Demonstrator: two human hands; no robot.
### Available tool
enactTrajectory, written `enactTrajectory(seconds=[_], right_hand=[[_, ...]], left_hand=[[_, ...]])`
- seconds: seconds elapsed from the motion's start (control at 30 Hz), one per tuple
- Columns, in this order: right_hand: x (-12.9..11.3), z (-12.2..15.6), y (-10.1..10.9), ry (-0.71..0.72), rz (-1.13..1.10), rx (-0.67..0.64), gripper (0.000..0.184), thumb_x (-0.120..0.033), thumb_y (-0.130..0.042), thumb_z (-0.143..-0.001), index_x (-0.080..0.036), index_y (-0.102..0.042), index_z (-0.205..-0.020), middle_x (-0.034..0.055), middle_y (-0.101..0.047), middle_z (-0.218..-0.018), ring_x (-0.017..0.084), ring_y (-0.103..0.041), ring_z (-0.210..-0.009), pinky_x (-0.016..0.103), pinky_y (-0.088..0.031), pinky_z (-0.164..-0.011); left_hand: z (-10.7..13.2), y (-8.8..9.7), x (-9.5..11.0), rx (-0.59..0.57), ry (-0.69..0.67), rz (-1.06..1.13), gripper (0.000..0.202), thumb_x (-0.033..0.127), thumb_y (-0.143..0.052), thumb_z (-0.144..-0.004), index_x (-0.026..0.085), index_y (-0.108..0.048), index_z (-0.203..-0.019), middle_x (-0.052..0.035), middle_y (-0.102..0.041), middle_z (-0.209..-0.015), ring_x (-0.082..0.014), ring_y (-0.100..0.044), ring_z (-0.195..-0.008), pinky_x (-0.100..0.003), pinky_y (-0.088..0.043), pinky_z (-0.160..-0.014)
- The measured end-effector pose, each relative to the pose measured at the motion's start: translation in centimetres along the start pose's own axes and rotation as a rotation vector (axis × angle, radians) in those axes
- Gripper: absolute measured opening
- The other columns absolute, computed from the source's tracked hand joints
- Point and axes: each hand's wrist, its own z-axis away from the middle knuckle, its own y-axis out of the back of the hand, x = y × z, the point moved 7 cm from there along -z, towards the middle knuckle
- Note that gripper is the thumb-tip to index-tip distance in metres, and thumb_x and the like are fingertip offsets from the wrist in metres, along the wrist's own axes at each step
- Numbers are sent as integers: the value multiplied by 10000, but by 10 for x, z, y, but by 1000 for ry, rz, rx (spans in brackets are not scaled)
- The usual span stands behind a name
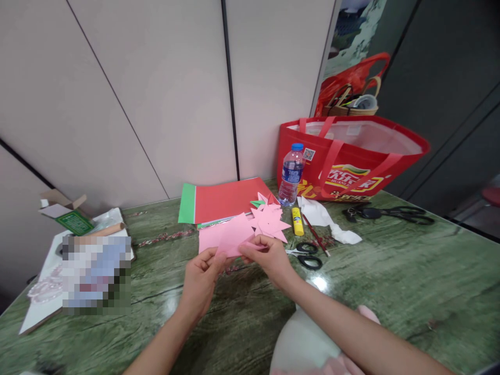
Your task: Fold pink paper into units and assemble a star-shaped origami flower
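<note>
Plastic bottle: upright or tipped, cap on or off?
Upright and capped: the bottle stands on its base on the green table, its blue cap over the neck.

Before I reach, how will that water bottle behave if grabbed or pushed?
The water bottle stands upright, tall and narrow, so pushing near its blue cap would probably tip it. Its clear plastic looks thin and may flex when grabbed. The red bag behind may catch it.

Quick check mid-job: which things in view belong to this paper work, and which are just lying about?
Belongs, as far as I can judge:
- pink paper, held by left hand and right hand
- spiky pink pieces
- red sheet
- likely yellow glue stick, nearby scissors

Apparently just lying about:
- water bottle
- red bag
- white tissue
- green box
</note>
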Motion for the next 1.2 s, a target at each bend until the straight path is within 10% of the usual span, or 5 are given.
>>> enactTrajectory(seconds=[0.53,1.2], right_hand=[[-9,1,2,58,132,1,243,-339,-694,-611,-169,-530,-553,0,-588,-518,125,-539,-501,238,-446,-503],[-7,0,-1,46,92,-21,282,-377,-705,-568,-175,-510,-555,-17,-566,-536,126,-542,-501,246,-447,-505]], left_hand=[[-2,-1,-2,-182,121,-103,286,273,-647,-710,138,-659,-962,-86,-717,-852,-212,-653,-820,-336,-462,-822],[-3,2,-4,-128,134,-154,332,327,-706,-626,112,-687,-879,-83,-723,-785,-225,-663,-779,-327,-493,-764]])
